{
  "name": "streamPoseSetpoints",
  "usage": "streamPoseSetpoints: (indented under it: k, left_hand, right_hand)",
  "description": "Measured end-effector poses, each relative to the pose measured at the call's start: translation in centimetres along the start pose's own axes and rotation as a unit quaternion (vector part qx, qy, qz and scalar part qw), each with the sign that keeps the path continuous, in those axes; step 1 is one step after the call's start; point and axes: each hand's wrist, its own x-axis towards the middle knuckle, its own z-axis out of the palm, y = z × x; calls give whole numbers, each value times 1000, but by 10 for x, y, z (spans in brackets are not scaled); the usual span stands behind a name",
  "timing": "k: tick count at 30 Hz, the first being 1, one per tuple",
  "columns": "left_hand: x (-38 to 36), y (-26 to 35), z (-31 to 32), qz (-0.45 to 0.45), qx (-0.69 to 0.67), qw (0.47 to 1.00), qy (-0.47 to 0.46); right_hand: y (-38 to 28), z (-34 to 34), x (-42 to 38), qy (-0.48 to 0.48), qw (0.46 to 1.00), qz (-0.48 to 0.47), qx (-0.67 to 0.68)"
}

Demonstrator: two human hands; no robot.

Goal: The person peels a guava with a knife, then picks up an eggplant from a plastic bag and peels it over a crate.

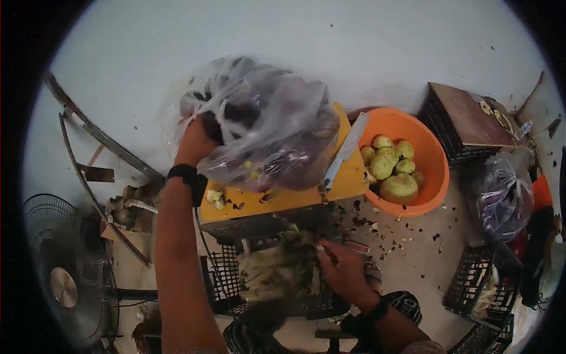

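Observation:
My left hand [199, 140] is at the mouth of a large clear plastic bag [283, 133]. Its fingers are hidden among the plastic and the dark purplish contents. The bag rests on a yellow-topped stand [227, 207]. Beside it lies a knife [346, 152] with a broad blade and a light blue handle. Lower down, my right hand [348, 274] is over a black crate [221, 277], its fingers bent and drawn together by dark green scraps [295, 239]. A small whitish bit shows at the fingertips, too blurred to name. Pale leafy peelings [271, 274] fill the crate.
An orange basin [435, 177] with several pale green, peeled round vegetables [389, 159] stands right of the stand. Peel bits litter the floor [407, 253]. A fan [65, 286] is at left; another filled bag [504, 197] and black crates [480, 283] are at right.

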Motion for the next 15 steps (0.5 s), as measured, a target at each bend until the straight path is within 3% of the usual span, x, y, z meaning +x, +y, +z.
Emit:
streamPoseSetpoints:
  k: [4,6,7,8,10,11,13,15]
  left_hand:
    - [10,55,-36,-52,-12,998,-46]
    - [-2,64,-44,-47,-269,960,-64]
    - [-11,72,-46,-50,-323,945,3]
    - [-22,80,-51,-49,-322,946,6]
    - [-43,93,-60,-62,-311,913,258]
    - [-52,95,-65,-62,-310,913,259]
    - [-69,93,-79,-72,-338,822,453]
    - [-107,85,-93,-107,-627,673,377]
  right_hand:
    - [0,2,1,16,999,-40,-29]
    - [-1,0,1,16,999,-37,-37]
    - [-1,-1,0,20,998,-39,-44]
    - [-2,-1,0,25,998,-42,-51]
    - [-10,-7,1,19,999,-26,-35]
    - [-12,-9,-1,9,1000,-7,-20]
    - [-8,-5,-4,21,999,-26,-8]
    - [-6,-2,-8,32,999,-43,3]
